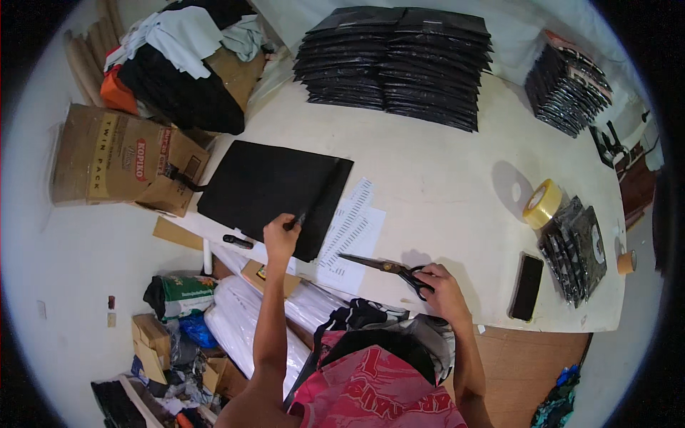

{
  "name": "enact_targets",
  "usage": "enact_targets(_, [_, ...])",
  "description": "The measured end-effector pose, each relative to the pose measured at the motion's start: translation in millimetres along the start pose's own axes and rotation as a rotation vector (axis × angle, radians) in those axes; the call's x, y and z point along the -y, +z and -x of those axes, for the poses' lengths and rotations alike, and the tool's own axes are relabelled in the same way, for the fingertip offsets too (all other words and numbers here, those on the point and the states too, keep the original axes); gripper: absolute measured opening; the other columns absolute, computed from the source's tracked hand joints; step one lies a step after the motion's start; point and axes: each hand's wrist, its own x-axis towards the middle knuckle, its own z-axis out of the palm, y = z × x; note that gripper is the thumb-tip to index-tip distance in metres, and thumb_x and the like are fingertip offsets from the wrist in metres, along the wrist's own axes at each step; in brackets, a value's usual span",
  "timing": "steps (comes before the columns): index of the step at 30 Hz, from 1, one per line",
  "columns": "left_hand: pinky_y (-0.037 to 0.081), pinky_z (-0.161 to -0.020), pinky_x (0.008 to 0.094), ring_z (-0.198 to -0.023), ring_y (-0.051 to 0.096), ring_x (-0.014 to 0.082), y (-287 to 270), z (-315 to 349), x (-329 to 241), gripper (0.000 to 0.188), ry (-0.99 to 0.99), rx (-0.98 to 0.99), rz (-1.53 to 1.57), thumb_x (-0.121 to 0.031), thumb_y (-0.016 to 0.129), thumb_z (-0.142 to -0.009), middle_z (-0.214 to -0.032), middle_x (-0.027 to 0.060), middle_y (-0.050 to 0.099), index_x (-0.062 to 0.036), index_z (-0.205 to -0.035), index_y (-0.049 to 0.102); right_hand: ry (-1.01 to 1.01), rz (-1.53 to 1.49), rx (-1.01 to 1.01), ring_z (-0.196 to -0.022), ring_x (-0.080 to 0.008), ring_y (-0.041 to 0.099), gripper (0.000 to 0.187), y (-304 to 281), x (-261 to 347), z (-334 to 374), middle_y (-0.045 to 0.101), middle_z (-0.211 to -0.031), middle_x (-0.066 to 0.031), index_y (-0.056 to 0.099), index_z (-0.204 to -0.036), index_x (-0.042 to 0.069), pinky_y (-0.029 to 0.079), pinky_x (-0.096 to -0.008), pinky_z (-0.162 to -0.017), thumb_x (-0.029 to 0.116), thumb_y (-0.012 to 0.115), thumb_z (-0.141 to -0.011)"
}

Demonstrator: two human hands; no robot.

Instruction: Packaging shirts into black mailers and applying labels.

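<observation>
A flat black sheet or stack of sheets (pixel 264 185) lies on the left part of the white table, its right side creased. At its near edge is my left hand (pixel 280 234), fingers closed on something dark; against the black I cannot make out what. My right hand (pixel 441 291) grips the black handles of a pair of scissors (pixel 382 265). Their blades point left, together or nearly so, over the lower end of white printed papers (pixel 367 225). Those papers lie partly overlapped, right beside the black sheet. A small black tool, perhaps a cutter (pixel 237 242), sits left of my left hand.
Tall piles of black plastic packages (pixel 392 68) stand at the far side. To the right are a yellowish tape roll (pixel 542 204), clear-wrapped dark packets (pixel 574 253) and a phone (pixel 526 287). A cardboard box (pixel 118 157) and piled clothes (pixel 178 78) are at left.
</observation>
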Motion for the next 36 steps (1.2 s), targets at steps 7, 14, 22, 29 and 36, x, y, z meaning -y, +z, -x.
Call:
enact_targets(7, [0.054,-0.074,0.0406,-0.083,0.067,0.035,6,-7,-8,0.022,0.07,0.052,-0.183,-0.015,0.071,-0.076,-0.092,0.0156,0.07,-0.0048,-0.096,0.072,0.012,-0.025,0.02,-0.1,-0.0316,0.057,0.037,-1,0,1,0.06,-0.104,-0.0132,0.067,-0.106,-0.001,0.049,-0.0379,-0.088,-0.004,0.067,-0.069])
enact_targets(14, [0.054,-0.073,0.0417,-0.081,0.067,0.0351,10,-10,-32,0.017,0.182,0.121,-0.368,-0.015,0.069,-0.078,-0.091,0.0157,0.069,-0.006,-0.092,0.072,0.022,-0.021,-0.004,-0.101,-0.031,0.058,0.042,10,-5,-6,0.061,-0.106,-0.0127,0.068,-0.108,0.002,0.05,-0.035,-0.088,-0.006,0.068,-0.067])
enact_targets(22, [0.053,-0.069,0.0418,-0.076,0.065,0.0354,9,-36,-56,0.012,0.312,-0.218,-0.259,-0.011,0.064,-0.084,-0.084,0.0155,0.067,-0.0013,-0.086,0.069,0.041,-0.254,0.047,-0.102,-0.0305,0.06,0.042,11,-7,-7,0.062,-0.112,-0.0131,0.068,-0.108,0.003,0.05,-0.0347,-0.088,-0.006,0.064,-0.067])
enact_targets(29, [0.051,-0.068,0.0444,-0.078,0.063,0.0372,52,-73,-152,0.009,0.588,-0.208,-0.147,-0.004,0.059,-0.081,-0.084,0.0174,0.064,-0.0009,-0.088,0.062,-0.169,-0.345,-0.249,-0.101,-0.0274,0.061,0.034,30,-14,8,0.064,-0.109,-0.0131,0.068,-0.103,0.002,0.05,-0.035,-0.084,-0.005,0.063,-0.07])
enact_targets(36, [0.046,-0.097,0.044,-0.108,0.06,0.0355,171,42,-206,0.022,1.158,0.534,0.136,0.0,0.055,-0.081,-0.113,0.022,0.062,0.0022,-0.102,0.056,0.219,-0.695,-1.078,-0.103,-0.0213,0.058,0.029,46,-46,18,0.06,-0.113,-0.0125,0.062,-0.111,-0.001,0.046,-0.0298,-0.09,-0.004,0.061,-0.083])
